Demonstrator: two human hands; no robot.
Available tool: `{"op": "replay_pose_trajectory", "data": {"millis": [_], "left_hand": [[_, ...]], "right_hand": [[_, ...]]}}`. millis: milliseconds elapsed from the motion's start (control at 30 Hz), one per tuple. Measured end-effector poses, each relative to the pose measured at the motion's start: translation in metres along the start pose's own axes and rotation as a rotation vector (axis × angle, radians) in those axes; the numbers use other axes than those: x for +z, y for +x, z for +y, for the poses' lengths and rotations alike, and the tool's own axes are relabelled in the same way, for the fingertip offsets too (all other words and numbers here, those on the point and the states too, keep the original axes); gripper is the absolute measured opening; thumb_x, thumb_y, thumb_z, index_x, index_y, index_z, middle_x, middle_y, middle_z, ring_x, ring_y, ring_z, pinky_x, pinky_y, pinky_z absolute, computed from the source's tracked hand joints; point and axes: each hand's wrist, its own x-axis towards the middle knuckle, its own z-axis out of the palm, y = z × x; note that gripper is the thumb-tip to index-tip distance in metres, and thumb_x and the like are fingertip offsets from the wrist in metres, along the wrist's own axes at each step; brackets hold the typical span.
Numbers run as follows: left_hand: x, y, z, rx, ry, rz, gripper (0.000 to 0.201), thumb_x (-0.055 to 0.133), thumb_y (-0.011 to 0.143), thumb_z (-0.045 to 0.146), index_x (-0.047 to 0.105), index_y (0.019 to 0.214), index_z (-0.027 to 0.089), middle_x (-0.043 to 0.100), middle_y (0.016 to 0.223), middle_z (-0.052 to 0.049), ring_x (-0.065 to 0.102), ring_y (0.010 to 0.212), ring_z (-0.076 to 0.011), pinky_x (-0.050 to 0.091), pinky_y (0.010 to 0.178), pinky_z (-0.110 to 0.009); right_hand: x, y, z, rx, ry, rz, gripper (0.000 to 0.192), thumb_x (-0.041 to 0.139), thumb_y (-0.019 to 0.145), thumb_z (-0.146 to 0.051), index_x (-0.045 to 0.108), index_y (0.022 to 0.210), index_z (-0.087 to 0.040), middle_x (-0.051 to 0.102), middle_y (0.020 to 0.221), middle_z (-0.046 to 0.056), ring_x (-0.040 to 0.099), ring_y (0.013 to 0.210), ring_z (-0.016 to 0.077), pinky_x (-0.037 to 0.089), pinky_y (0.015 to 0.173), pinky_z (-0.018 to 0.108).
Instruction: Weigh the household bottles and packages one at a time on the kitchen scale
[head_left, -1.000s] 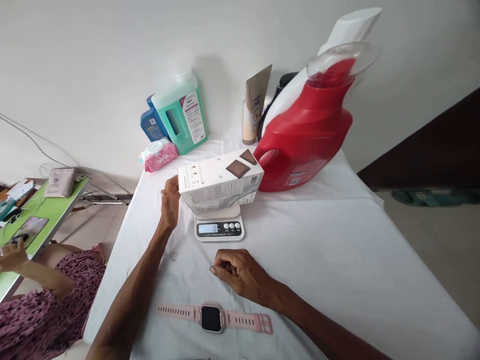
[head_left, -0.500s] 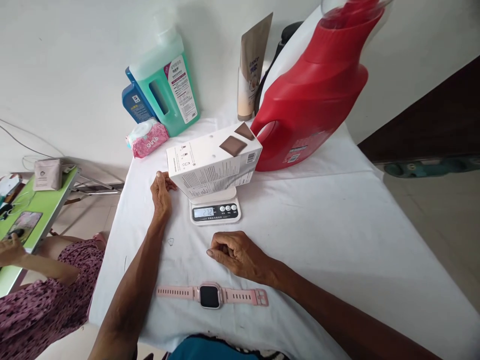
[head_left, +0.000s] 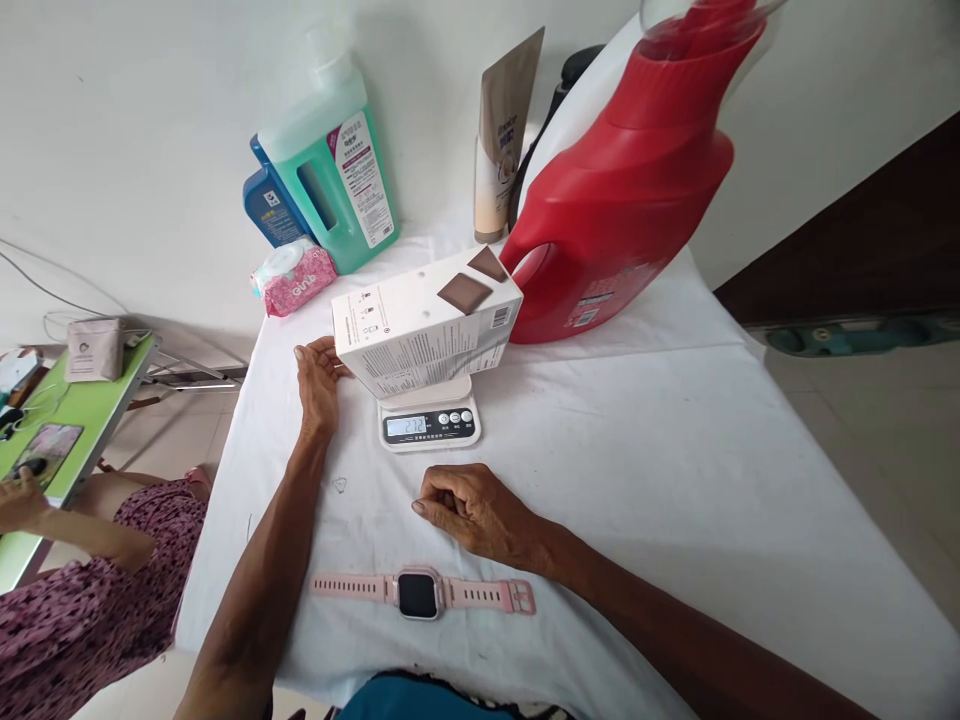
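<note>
A white box (head_left: 424, 330) lies on a small white kitchen scale (head_left: 429, 420) whose display reads 272. My left hand (head_left: 318, 378) rests open on the white cloth just left of the box, fingers near its end but apart from it. My right hand (head_left: 476, 515) lies loosely curled on the cloth in front of the scale, holding nothing. A pink smartwatch (head_left: 420, 593) lies flat nearer to me, just below my right hand.
At the back stand a large red detergent jug (head_left: 630, 200), a green bottle (head_left: 334, 170), a blue bottle (head_left: 266, 208), a beige tube (head_left: 501, 140) and a pink wipes pack (head_left: 294, 277). On the left another person's hand (head_left: 19, 497) rests at a green table (head_left: 75, 420).
My left hand has let go of the box end and dropped onto the cloth beside it. The scale display went from near zero to 272. The view tilted down.
</note>
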Motion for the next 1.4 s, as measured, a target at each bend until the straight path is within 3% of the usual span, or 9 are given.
{"op": "replay_pose_trajectory", "data": {"millis": [167,300,367,500,633,800,933,1100,1400], "left_hand": [[0.004,-0.004,0.025,0.173,0.05,-0.194,0.094,0.042,0.082,0.098,0.057,0.14,0.026,0.068,0.13,-0.015,0.065,0.128,-0.0332,0.055,0.101,-0.046],[0.015,-0.005,0.058,0.314,0.2,-0.311,0.109,0.077,0.067,0.087,0.048,0.153,0.025,0.058,0.149,-0.017,0.054,0.144,-0.0405,0.049,0.114,-0.053],[0.02,-0.005,0.072,0.294,0.33,-0.309,0.108,0.09,0.063,0.073,0.051,0.15,0.024,0.059,0.15,-0.017,0.054,0.144,-0.0413,0.049,0.114,-0.054],[0.028,-0.006,0.089,0.16,0.505,-0.283,0.084,0.095,0.063,0.055,0.061,0.132,0.019,0.072,0.132,-0.015,0.068,0.123,-0.0375,0.058,0.099,-0.049],[0.035,-0.017,0.103,0.138,0.512,-0.222,0.076,0.095,0.063,0.052,0.063,0.123,0.019,0.075,0.12,-0.012,0.073,0.107,-0.0329,0.06,0.083,-0.042],[0.066,-0.039,0.121,0.201,0.429,-0.333,0.071,0.096,0.064,0.05,0.064,0.122,0.022,0.075,0.12,-0.009,0.072,0.11,-0.0318,0.06,0.086,-0.041],[0.116,-0.058,0.115,0.21,0.25,-0.505,0.067,0.096,0.065,0.049,0.064,0.119,0.026,0.076,0.114,-0.008,0.073,0.103,-0.0303,0.061,0.083,-0.042],[0.166,-0.074,0.09,0.074,0.147,-0.628,0.074,0.099,0.062,0.049,0.059,0.121,0.028,0.075,0.113,-0.008,0.072,0.104,-0.0316,0.061,0.085,-0.046],[0.19,-0.068,0.057,0.047,0.188,-0.597,0.089,0.103,0.055,0.051,0.054,0.126,0.028,0.069,0.126,-0.011,0.067,0.118,-0.0371,0.055,0.102,-0.062]], "right_hand": [[-0.001,0.001,-0.002,0.028,0.01,-0.01,0.025,0.061,0.098,-0.031,0.056,0.076,-0.02,0.052,0.064,-0.006,0.045,0.057,0.0092,0.036,0.059,0.023],[-0.001,0.001,-0.003,0.043,-0.01,-0.008,0.024,0.064,0.095,-0.031,0.057,0.075,-0.019,0.056,0.067,-0.004,0.048,0.059,0.0094,0.036,0.059,0.023],[-0.002,0.001,-0.003,0.045,-0.019,-0.006,0.023,0.065,0.093,-0.03,0.058,0.074,-0.019,0.057,0.067,-0.004,0.049,0.058,0.0092,0.036,0.059,0.023],[-0.002,0.002,-0.003,0.047,-0.027,0.004,0.021,0.068,0.089,-0.029,0.059,0.072,-0.019,0.056,0.066,-0.005,0.049,0.058,0.009,0.036,0.059,0.022],[-0.002,0.003,-0.002,0.059,-0.058,-0.013,0.021,0.07,0.087,-0.028,0.059,0.072,-0.019,0.054,0.064,-0.006,0.047,0.058,0.0087,0.035,0.058,0.022],[-0.003,0.003,-0.005,0.095,-0.064,-0.029,0.019,0.072,0.087,-0.026,0.061,0.073,-0.018,0.055,0.064,-0.006,0.05,0.059,0.0093,0.037,0.059,0.022],[-0.003,0.003,-0.008,0.114,-0.025,-0.025,0.018,0.071,0.086,-0.023,0.06,0.073,-0.018,0.052,0.061,-0.007,0.049,0.057,0.0091,0.037,0.059,0.022],[0.0,0.003,-0.006,0.079,-0.019,0.0,0.021,0.068,0.083,-0.022,0.054,0.069,-0.019,0.055,0.062,-0.006,0.049,0.056,0.0092,0.036,0.057,0.023],[0.004,0.001,-0.001,0.095,-0.029,0.026,0.027,0.068,0.08,-0.025,0.046,0.065,-0.023,0.056,0.063,-0.002,0.051,0.057,0.0161,0.037,0.058,0.032]]}}
